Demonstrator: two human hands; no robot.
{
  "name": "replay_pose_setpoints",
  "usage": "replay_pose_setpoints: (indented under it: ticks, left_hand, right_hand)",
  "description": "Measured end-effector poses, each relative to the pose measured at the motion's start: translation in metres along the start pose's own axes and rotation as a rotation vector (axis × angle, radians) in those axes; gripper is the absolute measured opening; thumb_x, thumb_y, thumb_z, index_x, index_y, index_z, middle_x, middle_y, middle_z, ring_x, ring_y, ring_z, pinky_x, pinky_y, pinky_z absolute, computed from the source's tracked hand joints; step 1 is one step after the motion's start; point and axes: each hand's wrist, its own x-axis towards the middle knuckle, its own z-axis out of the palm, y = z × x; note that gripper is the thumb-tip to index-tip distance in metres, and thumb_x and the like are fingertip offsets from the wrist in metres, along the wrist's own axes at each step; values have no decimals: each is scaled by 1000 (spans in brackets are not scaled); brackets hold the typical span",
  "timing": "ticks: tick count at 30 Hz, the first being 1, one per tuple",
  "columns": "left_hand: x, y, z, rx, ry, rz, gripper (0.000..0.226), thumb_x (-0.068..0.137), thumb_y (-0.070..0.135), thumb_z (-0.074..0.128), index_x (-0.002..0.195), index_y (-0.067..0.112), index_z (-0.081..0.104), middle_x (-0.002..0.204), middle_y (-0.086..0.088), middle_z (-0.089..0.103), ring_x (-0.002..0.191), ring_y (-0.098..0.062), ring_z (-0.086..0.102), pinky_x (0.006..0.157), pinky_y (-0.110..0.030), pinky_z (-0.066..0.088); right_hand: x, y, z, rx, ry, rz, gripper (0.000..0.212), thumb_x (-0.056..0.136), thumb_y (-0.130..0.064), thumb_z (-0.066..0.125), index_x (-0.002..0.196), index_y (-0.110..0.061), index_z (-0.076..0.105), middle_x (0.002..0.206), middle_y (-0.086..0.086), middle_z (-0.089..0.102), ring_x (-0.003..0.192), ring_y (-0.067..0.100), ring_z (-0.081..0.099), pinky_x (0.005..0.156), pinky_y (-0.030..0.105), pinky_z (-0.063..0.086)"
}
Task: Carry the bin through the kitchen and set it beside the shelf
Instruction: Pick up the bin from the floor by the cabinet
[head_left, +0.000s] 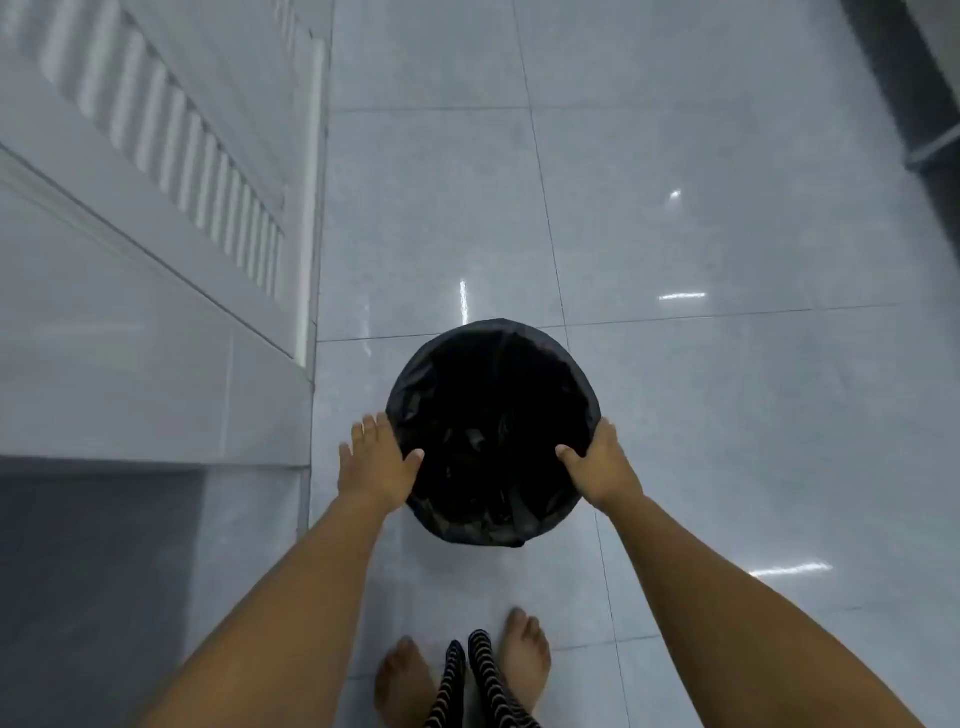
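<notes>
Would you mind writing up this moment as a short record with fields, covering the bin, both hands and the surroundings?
bin: round bin lined with a black bag, seen from above
contents: too dark to tell
left hand: left hand on the bin's left rim, thumb over the edge, ring on one finger
right hand: right hand on the right rim, thumb inside
floor: glossy pale tiled floor
left of bin: white louvred door
feet: bare feet below the bin
bin lifted or resting: cannot tell
</notes>
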Motion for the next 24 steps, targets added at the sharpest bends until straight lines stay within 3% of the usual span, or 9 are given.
replay_pose_setpoints:
  ticks: [2, 4, 8, 15, 19, 24]
  left_hand:
    - [10, -2, 13, -60, 35, -55, 88, 101, 45, 47, 163, 5, -2, 171, -15, -1, 159, -31, -1, 126, -47, 2]
    - [19, -2, 23, -175, 42, -89, 88, 98, 41, 55, 162, 5, 8, 170, -17, 9, 158, -33, 7, 126, -48, 6]
    - [30, 0, 27, -508, 65, -133, 80, 75, 45, 70, 143, 14, 42, 140, -12, 53, 133, -38, 51, 115, -55, 38]
    - [-31, 35, -44, -592, 131, -136, 75, 78, 43, 76, 139, 15, 42, 137, -9, 52, 132, -38, 50, 111, -57, 42]
    - [-91, 68, -113, -596, 181, -133, 77, 78, 39, 78, 139, 11, 42, 139, -12, 50, 133, -39, 49, 114, -57, 38]
    - [-161, 111, -202, -632, 241, -111, 76, 73, 42, 80, 134, 13, 45, 134, -10, 53, 128, -38, 54, 110, -56, 43]
  right_hand:
    - [9, 5, 10, 101, 37, 12, 90, 82, -53, 60, 152, -21, 13, 154, 7, 38, 137, 34, 45, 107, 53, 43]
    - [9, 2, 13, 148, 62, 35, 86, 85, -51, 62, 151, -21, 17, 150, 6, 45, 132, 34, 50, 104, 51, 46]
    - [9, -10, 13, 224, 133, 65, 76, 83, -53, 66, 140, -14, 35, 135, 7, 56, 121, 33, 57, 96, 45, 50]
    - [-40, -50, -41, 242, 138, 75, 79, 81, -59, 64, 139, -13, 36, 133, 7, 58, 119, 33, 59, 94, 45, 52]
    - [-94, -99, -106, 247, 149, 40, 77, 80, -59, 64, 136, -14, 38, 129, 5, 59, 116, 31, 60, 91, 43, 53]
    - [-161, -158, -194, 250, 179, 2, 80, 76, -63, 64, 134, -15, 39, 126, 4, 60, 113, 30, 61, 92, 46, 54]
